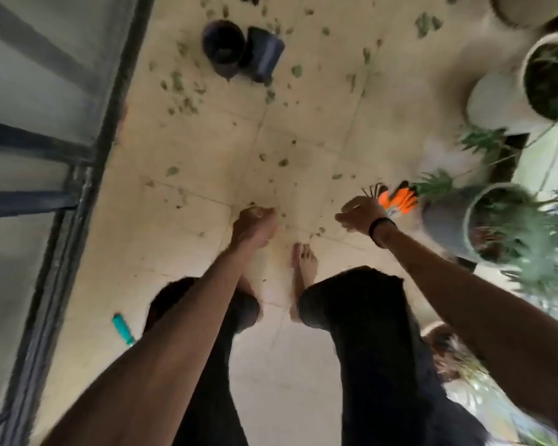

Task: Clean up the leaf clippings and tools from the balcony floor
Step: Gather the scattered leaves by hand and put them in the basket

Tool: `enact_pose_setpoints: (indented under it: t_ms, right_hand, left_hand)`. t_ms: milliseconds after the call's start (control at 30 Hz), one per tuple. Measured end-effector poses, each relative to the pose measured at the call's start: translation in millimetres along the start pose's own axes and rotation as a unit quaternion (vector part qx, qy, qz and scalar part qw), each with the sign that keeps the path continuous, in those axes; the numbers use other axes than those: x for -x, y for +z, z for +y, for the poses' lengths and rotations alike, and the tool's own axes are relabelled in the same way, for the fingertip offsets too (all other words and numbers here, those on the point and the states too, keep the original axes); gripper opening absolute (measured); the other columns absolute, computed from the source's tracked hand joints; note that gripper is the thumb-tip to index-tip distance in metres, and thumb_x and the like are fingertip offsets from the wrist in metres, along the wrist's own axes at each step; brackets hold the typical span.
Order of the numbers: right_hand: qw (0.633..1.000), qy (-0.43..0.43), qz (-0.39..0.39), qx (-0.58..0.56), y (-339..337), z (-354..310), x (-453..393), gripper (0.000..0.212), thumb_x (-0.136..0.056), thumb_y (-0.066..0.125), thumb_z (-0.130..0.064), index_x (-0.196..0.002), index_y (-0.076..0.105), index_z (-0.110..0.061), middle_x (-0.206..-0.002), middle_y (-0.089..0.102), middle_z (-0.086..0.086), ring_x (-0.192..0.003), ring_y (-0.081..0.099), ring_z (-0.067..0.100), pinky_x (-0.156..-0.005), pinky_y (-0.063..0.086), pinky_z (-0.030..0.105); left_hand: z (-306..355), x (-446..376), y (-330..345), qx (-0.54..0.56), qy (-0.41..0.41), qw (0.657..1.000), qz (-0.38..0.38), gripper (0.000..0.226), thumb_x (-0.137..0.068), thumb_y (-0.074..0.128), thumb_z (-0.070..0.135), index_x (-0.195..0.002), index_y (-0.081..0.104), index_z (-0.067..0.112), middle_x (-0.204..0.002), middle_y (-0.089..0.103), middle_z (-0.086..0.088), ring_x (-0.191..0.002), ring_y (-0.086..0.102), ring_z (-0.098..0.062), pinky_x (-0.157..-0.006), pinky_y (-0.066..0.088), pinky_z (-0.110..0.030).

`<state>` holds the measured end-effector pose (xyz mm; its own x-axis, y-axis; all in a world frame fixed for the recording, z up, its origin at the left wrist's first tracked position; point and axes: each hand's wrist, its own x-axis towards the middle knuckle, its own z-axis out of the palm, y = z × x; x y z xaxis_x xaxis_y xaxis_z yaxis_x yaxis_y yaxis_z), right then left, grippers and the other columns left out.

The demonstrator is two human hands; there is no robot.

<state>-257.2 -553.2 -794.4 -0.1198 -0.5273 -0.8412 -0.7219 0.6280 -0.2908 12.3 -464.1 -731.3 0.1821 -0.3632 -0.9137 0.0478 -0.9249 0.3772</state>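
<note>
Left hand (255, 225) curled, contents blurred, grip not discernible; right hand (360, 217) gripped orange-handled rake (397, 201). Clippings (181, 91) scattered on floor (303, 123) beside two dark pots (224, 46).

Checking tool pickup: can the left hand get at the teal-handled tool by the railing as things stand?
Probably yes. The teal-handled tool lies on bare floor to the left of the left forearm, nothing over it. But the left hand is curled, seemingly around clippings, so it may need emptying first; the blur leaves that unsure.
</note>
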Motion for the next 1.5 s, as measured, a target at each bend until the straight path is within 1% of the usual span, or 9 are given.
enact_pose_setpoints:
  t_ms: [267,367,467,600,867,1100,1267,1433,1500]
  right_hand:
    - [0.977,0.047,-0.096,0.184,76,128,-136,0.081,-0.063,0.095,-0.042,-0.117,0.041,-0.017,-0.099,0.069,0.008,-0.091,0.068,0.029,-0.082,0.053,0.035]
    - [0.995,-0.004,0.005,0.095,132,131,-154,0.073,-0.063,0.095,-0.041,-0.113,0.047,-0.019,-0.100,0.067,0.002,-0.078,0.066,0.012,-0.067,0.049,0.015]
    - [0.987,-0.101,0.122,0.018,170,72,-183,0.053,-0.073,0.086,-0.044,-0.109,0.053,-0.023,-0.094,0.064,-0.008,-0.082,0.063,0.013,-0.066,0.044,0.018]
    - [0.954,-0.242,0.032,-0.177,153,-16,-228,0.043,-0.082,0.082,-0.015,-0.117,0.058,-0.021,-0.111,0.070,-0.001,-0.097,0.070,0.015,-0.081,0.061,0.031]
    - [0.914,0.001,0.388,-0.117,70,56,-278,0.025,-0.088,0.058,-0.011,-0.110,0.069,-0.008,-0.107,0.071,0.015,-0.101,0.066,0.031,-0.078,0.047,0.024]
    - [0.935,-0.296,0.140,-0.134,135,-53,-273,0.029,-0.093,0.062,-0.015,-0.122,0.067,-0.015,-0.112,0.070,-0.003,-0.098,0.067,0.007,-0.083,0.057,0.022]
    - [0.815,-0.522,0.212,0.132,159,13,-231,0.039,-0.095,0.065,-0.036,-0.128,0.058,-0.016,-0.131,0.056,0.007,-0.119,0.055,0.024,-0.096,0.050,0.050]
    - [0.509,-0.716,-0.042,0.477,235,98,-199,0.051,-0.104,0.040,-0.055,-0.151,0.041,-0.034,-0.161,0.035,0.015,-0.149,0.031,0.038,-0.114,0.021,0.072]
    - [0.454,-0.748,-0.035,0.483,256,95,-209,0.041,-0.111,0.029,-0.034,-0.148,0.047,-0.030,-0.159,0.039,0.015,-0.148,0.033,0.038,-0.114,0.024,0.071]
  left_hand:
    - [-22,-221,103,-0.223,-0.008,0.972,-0.067,0.049,-0.083,0.049,0.045,-0.098,0.073,0.006,-0.098,0.076,-0.015,-0.087,0.074,-0.031,-0.081,0.062,-0.042]
    - [-23,-269,126,-0.230,0.090,0.969,-0.020,0.047,-0.099,0.046,0.039,-0.083,0.074,0.004,-0.083,0.076,-0.013,-0.074,0.073,-0.028,-0.073,0.062,-0.041]
    - [-30,-309,116,-0.156,0.111,0.973,0.130,0.059,-0.101,0.042,0.053,-0.076,0.072,0.009,-0.076,0.073,-0.010,-0.069,0.070,-0.026,-0.068,0.059,-0.038]
    - [-33,-345,82,0.050,0.062,0.991,0.111,0.044,-0.099,0.063,0.046,-0.079,0.070,0.007,-0.065,0.072,-0.009,-0.053,0.070,-0.020,-0.050,0.056,-0.029]
    - [-31,-348,70,0.124,0.072,0.988,0.048,0.048,-0.097,0.068,0.038,-0.087,0.070,-0.010,-0.074,0.075,-0.021,-0.064,0.075,-0.035,-0.056,0.063,-0.039]
    - [-28,-351,73,0.107,0.078,0.990,0.046,0.042,-0.098,0.066,0.038,-0.080,0.071,0.001,-0.068,0.074,-0.018,-0.058,0.074,-0.031,-0.049,0.059,-0.033]
    - [-9,-352,56,0.063,0.177,0.972,0.144,0.033,-0.103,0.057,0.030,-0.079,0.065,0.009,-0.062,0.062,-0.005,-0.045,0.053,-0.013,-0.043,0.045,-0.025]
    - [11,-345,28,0.089,0.266,0.932,0.228,0.044,-0.104,0.051,0.033,-0.064,0.054,0.016,-0.056,0.054,-0.003,-0.044,0.047,-0.014,-0.045,0.041,-0.028]
    - [7,-345,19,0.092,0.290,0.919,0.249,0.047,-0.104,0.051,0.033,-0.060,0.050,0.016,-0.054,0.051,-0.005,-0.045,0.046,-0.017,-0.045,0.039,-0.031]
